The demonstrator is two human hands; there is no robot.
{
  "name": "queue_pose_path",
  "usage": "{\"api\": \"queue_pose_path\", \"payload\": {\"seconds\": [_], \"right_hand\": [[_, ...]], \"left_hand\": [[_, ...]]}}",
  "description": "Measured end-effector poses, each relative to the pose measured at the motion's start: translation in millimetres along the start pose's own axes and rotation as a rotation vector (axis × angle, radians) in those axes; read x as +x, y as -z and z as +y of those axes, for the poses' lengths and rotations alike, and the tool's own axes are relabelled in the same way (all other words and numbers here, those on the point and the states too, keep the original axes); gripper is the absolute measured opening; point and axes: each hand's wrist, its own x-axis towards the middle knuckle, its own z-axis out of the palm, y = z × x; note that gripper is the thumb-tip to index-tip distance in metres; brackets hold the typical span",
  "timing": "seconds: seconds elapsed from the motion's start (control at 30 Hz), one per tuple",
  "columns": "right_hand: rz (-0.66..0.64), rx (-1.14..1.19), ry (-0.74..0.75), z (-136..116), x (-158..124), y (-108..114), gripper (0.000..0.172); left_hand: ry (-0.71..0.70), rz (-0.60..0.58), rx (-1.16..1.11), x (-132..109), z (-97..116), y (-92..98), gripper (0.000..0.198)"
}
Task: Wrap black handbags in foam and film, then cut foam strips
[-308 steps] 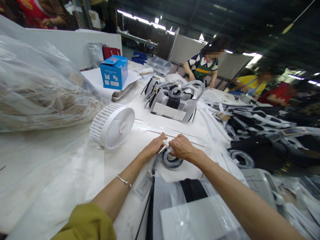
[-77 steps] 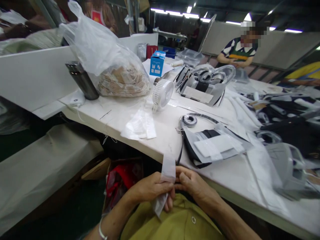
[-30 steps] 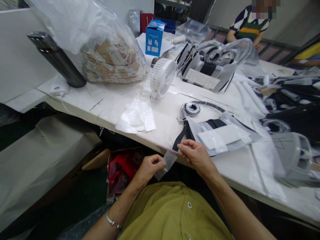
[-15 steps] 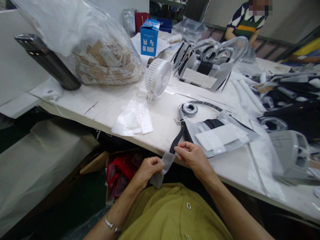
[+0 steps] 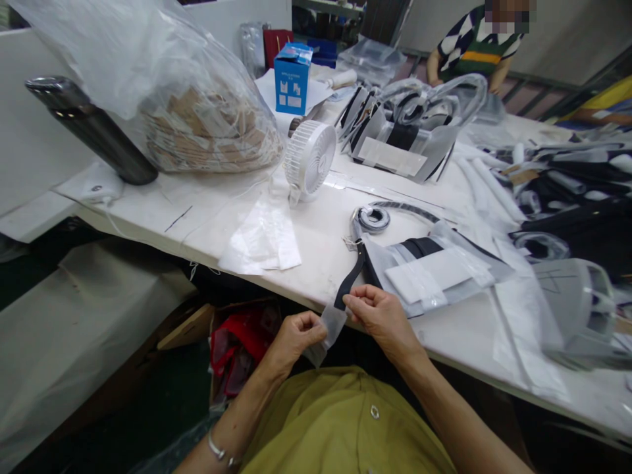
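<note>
My left hand (image 5: pixel 291 336) and my right hand (image 5: pixel 380 316) are both closed in a pinch on a small clear plastic sleeve (image 5: pixel 330 328) at the near edge of the white table (image 5: pixel 207 210). The sleeve covers the free end of a black belt strap (image 5: pixel 351 276) that hangs over the table edge. The strap runs up to a coiled part (image 5: pixel 372 217) and lies beside a bagged black belt under a white card (image 5: pixel 434 276).
A flat pile of clear sleeves (image 5: pixel 261 240) lies left of the strap. Behind it stand a small white fan (image 5: pixel 310 158), a big bag of brown tags (image 5: pixel 197 125), a dark flask (image 5: pixel 93 131) and a blue box (image 5: pixel 292 78). Bagged belts (image 5: pixel 405 131) crowd the right side. Another person (image 5: pixel 474 49) works across the table.
Ten seconds ago both hands worked at the coiled belt on the table. Since then they took a clear sleeve at my lap and brought it up over the strap's end.
</note>
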Motion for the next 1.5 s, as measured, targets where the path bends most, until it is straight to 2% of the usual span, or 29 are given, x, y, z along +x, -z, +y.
{"api": "queue_pose_path", "payload": {"seconds": [0.27, 0.57, 0.73, 0.93, 1.13, 1.2, 1.33, 1.5], "right_hand": [[-0.001, -0.027, -0.003, -1, -1, 0, 0.028], [-0.024, -0.044, 0.012, 7, 2, 1, 0.029], [-0.032, -0.056, 0.024, 10, 4, 1, 0.027], [-0.037, -0.057, 0.014, 2, 2, 2, 0.028], [-0.069, -0.19, -0.016, -4, -1, 5, 0.026], [-0.102, -0.302, -0.001, -12, -7, 10, 0.027], [-0.099, -0.544, 0.174, -38, -24, 30, 0.029], [-0.186, -0.603, 0.132, -66, -30, 63, 0.033]], "left_hand": [[-0.014, -0.051, 0.028, -4, 4, -0.4, 0.037], [0.025, -0.033, 0.002, 3, -5, 3.8, 0.039], [-0.004, -0.045, -0.008, 2, -3, 2.1, 0.038], [-0.003, -0.032, -0.049, 2, 10, -12.0, 0.041], [0.063, -0.009, -0.049, 9, 25, -30.9, 0.046], [0.082, -0.003, -0.053, 12, 28, -35.0, 0.047], [0.085, -0.036, -0.012, 19, 31, -40.3, 0.045], [0.138, -0.056, 0.106, 34, 38, -50.7, 0.029]]}}
